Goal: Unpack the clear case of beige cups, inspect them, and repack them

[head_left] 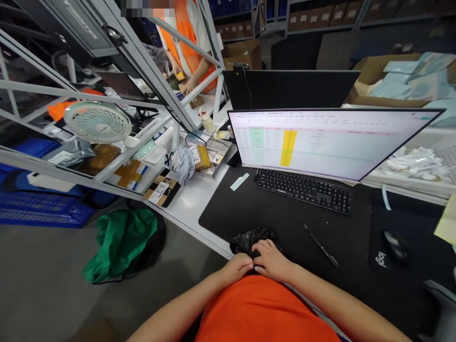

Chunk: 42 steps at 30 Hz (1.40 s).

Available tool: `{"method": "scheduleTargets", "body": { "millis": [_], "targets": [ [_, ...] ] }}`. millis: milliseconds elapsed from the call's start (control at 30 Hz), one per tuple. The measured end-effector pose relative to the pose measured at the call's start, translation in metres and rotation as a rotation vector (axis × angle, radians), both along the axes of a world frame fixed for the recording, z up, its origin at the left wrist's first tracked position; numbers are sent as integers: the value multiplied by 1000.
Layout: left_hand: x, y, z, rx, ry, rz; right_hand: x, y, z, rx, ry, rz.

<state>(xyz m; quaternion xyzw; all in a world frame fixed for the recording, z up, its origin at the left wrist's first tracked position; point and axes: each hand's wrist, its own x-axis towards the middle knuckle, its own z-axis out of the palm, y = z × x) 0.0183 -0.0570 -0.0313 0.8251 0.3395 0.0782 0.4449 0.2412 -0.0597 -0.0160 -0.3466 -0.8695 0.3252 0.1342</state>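
We see both hands at the near edge of the worktop (213, 199), pressed onto a crumpled black plastic bag (249, 239) lying on the black mat (281, 223). The left hand (238, 267) has its grip curled shut on the bag's near side; the right hand (272, 260) lies over it, fingers clamped down — the two hands touching. A pen (320, 245) lies just right of them, the keyboard (304, 188) and monitor (327, 142) beyond.

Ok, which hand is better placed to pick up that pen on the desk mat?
Probably the right hand: the pen lies on its side, close by. The left hand would have to cross the black bag both hands grip.
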Motion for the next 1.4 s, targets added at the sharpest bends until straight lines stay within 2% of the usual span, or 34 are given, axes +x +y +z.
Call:
{"method": "scheduleTargets", "body": {
  "millis": [100,167,233,300,367,467,600,667,733,800,867,933,1000,1100,1167,1233,1333,1400],
  "targets": [
    [-1,7,7,-21,3,-122,2,-1,4,13,-19,58],
    [-4,14,20,25,22,-213,16,4,7,55,-29,90],
    [-12,24,37,107,54,-258,42,11,11,118,-53,61],
    [-23,36,53,166,97,-240,74,15,15,168,-86,-12],
    [-34,49,62,158,148,-241,102,17,17,172,-106,-101],
    [-43,63,53,130,156,-238,123,16,13,121,-115,-236],
    [-44,58,25,167,197,-198,116,7,2,126,-193,-340],
    [-42,49,16,227,211,-85,104,0,3,172,-225,-393],
    [-38,40,14,276,218,110,88,-10,6,218,-211,-466],
    [-26,31,16,276,249,304,67,-19,9,209,-149,-451],
    [-8,27,18,237,301,408,45,-25,10,127,-80,-347],
    [13,27,17,184,333,449,26,-28,6,51,-55,-317],
    [32,31,11,84,318,505,14,-26,1,29,-88,-458],
    [47,41,2,-82,237,543,16,-14,-7,-23,-96,-693],
    [50,46,1,-137,158,491,26,2,-8,-120,-22,-755],
    [48,48,7,-185,62,418,38,20,-7,-270,77,-775],
    [44,43,25,-213,-143,255,55,46,-4,-534,221,-803],
    [42,35,39,-214,-274,185,65,55,-2,-651,282,-780]
  ]
}}
